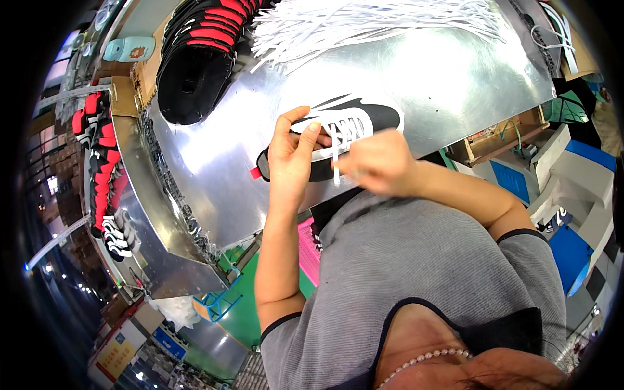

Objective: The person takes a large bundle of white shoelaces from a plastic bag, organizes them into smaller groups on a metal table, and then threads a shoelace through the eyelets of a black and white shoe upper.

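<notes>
A black and white shoe upper [354, 117] lies on the shiny metal table [442, 78], toe pointing right. My left hand [290, 153] grips its heel end, thumb pressed on top near the eyelets. My right hand [376, 162] pinches a white lace [336, 159] that runs out of the eyelet rows and hangs down between my hands. A small red tab [255, 173] sticks out at the heel.
A heap of loose white laces [364, 23] lies at the back of the table. A stack of black and red uppers [198, 45] sits at the back left. More black and red shoes [104, 175] line a conveyor to the left. Blue and white bins [572, 188] stand right.
</notes>
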`<action>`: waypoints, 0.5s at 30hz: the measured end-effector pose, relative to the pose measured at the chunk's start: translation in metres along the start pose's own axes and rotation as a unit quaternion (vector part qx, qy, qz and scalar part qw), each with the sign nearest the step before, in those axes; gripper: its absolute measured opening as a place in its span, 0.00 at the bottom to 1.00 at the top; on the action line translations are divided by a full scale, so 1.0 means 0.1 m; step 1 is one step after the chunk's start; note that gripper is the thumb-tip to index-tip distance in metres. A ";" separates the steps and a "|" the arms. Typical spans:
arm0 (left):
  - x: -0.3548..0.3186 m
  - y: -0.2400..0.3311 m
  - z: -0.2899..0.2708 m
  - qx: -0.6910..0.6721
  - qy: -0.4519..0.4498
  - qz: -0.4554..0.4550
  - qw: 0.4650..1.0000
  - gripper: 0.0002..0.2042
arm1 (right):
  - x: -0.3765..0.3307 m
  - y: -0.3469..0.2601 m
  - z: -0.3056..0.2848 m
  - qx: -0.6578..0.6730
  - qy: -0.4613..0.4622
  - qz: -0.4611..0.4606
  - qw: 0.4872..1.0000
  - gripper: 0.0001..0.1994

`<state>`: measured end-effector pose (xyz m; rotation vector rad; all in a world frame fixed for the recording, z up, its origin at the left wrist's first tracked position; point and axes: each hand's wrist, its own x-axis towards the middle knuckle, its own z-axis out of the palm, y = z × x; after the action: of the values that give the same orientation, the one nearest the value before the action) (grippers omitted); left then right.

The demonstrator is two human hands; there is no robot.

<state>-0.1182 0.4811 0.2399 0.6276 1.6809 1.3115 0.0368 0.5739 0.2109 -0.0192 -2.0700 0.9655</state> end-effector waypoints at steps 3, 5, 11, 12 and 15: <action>-0.12 0.07 0.00 0.155 0.019 0.060 0.986 0.17 | -0.06 0.20 0.02 -0.067 0.000 0.017 0.998 0.11; -0.29 0.08 -0.05 0.216 0.003 0.103 0.971 0.21 | -0.14 0.21 0.02 -0.110 -0.029 0.011 0.993 0.14; -0.48 0.12 -0.10 0.425 -0.006 0.185 0.886 0.22 | -0.16 0.18 -0.03 -0.128 -0.083 0.010 0.988 0.20; -0.45 0.08 -0.06 0.421 0.018 0.222 0.879 0.19 | -0.16 0.17 -0.04 -0.115 -0.084 0.015 0.990 0.20; -0.34 -0.05 -0.02 0.418 0.052 0.282 0.862 0.15 | -0.13 0.14 -0.06 -0.035 -0.074 0.096 0.992 0.16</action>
<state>-0.1031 0.4505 0.2471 1.6855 2.2475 0.9225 0.0458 0.5830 0.1954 -0.1905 -2.2699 1.0362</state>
